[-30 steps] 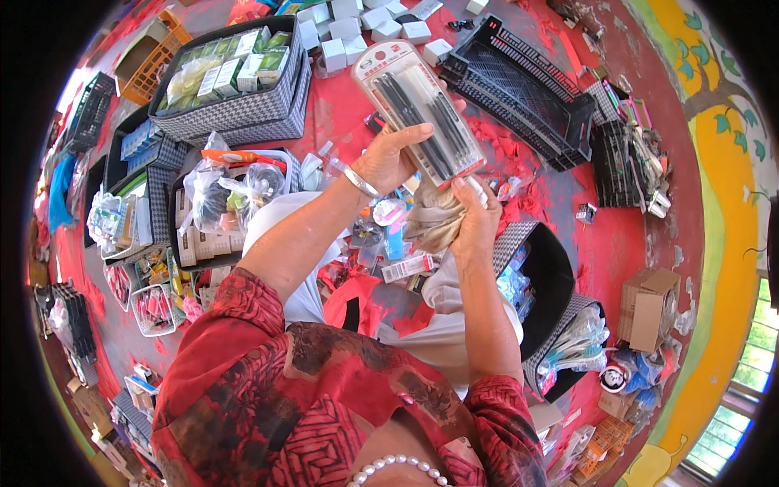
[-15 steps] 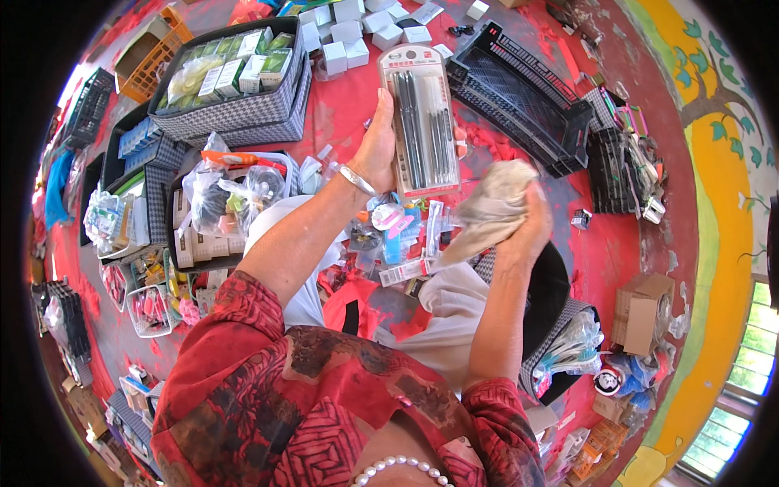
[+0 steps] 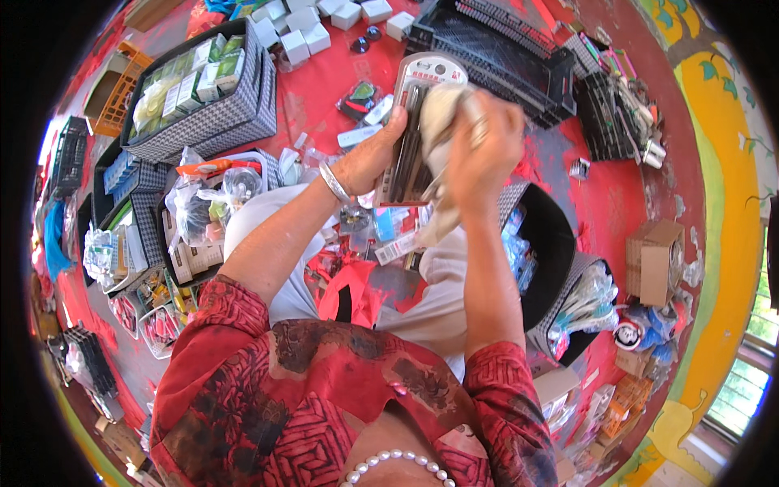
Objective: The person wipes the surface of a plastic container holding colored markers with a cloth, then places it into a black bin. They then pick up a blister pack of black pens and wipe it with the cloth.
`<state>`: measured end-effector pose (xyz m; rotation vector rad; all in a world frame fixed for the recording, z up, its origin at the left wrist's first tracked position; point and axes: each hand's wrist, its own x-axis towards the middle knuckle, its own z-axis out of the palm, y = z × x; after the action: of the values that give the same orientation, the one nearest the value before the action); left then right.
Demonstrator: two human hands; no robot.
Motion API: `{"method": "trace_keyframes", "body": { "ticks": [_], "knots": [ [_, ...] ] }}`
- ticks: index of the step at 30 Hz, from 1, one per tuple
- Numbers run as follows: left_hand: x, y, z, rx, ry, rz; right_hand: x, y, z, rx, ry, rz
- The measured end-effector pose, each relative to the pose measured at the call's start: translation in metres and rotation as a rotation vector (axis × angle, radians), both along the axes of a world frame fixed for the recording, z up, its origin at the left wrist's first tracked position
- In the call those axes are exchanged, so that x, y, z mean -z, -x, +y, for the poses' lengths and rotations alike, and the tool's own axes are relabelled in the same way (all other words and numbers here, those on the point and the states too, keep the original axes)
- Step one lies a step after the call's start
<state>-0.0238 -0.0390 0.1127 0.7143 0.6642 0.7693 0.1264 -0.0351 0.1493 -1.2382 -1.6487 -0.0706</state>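
My left hand (image 3: pixel 372 161) is closed round the left edge of a flat blister pack of dark pens (image 3: pixel 408 142), holding it up and slightly tilted. In my right hand (image 3: pixel 488 146) is a bunched beige cloth (image 3: pixel 440 122), pressed on the pack's front. The cloth and my right hand cover the right part of the pack. Beneath the pack, small packaged goods and a white printed box (image 3: pixel 398 248) lie between my knees.
Left are a houndstooth bin (image 3: pixel 203 134) of green-and-white boxes and bagged goods (image 3: pixel 195 215). Small white boxes (image 3: pixel 305 39) and a black crate (image 3: pixel 495 61) lie ahead. At right are a round black container (image 3: pixel 552 243), a cardboard box (image 3: pixel 656 261) and bagged brushes (image 3: pixel 586 307).
My right hand has brought the cloth leftward and up onto the front of the pack. The pack, in my left hand, has tilted. The whole view has shifted slightly.
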Motion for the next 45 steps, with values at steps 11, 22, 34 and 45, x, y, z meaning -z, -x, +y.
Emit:
{"method": "trace_keyframes", "body": {
  "ticks": [11, 22, 34, 45],
  "knots": [
    [0.009, 0.005, 0.015, 0.080, 0.205, -0.251, -0.011, -0.073, 0.024, -0.042, 0.082, 1.004],
    [0.010, 0.014, 0.020, -0.195, 0.299, -0.176, 0.010, 0.028, -0.022, -0.522, 0.426, 0.019],
    [0.024, 0.005, 0.011, 0.136, 0.054, -0.091, -0.019, -0.043, 0.002, -0.157, 0.215, 0.818],
    [0.014, 0.007, 0.010, 0.200, 0.239, -0.266, 0.015, -0.082, 0.014, 0.421, 0.218, -0.219]
  ]
}}
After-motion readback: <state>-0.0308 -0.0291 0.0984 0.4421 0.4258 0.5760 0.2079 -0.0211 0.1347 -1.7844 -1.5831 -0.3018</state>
